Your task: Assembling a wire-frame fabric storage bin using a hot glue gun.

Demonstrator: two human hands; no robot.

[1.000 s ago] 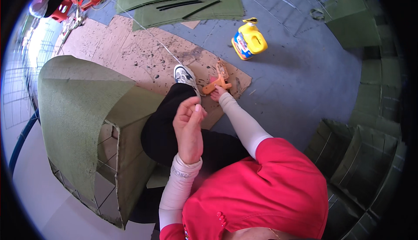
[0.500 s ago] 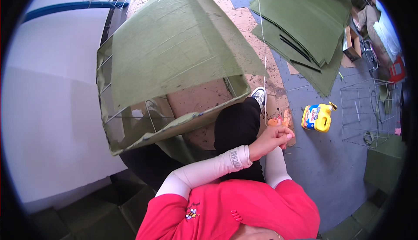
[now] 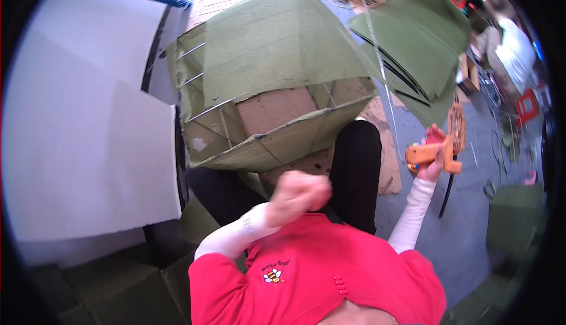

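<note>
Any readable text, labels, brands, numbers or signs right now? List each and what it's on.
Red shirt: dark lettering beside a bee motif; wording not transcribed.
White left sleeve: grey print near the wrist, too blurred to read.
Orange tool in the right hand: no lettering can be made out.

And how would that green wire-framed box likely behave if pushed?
The box should mostly hold its shape, since straight wires show along its open side. Its cover might flex, looking thin. It's probably light for its size, being largely hollow.
</note>
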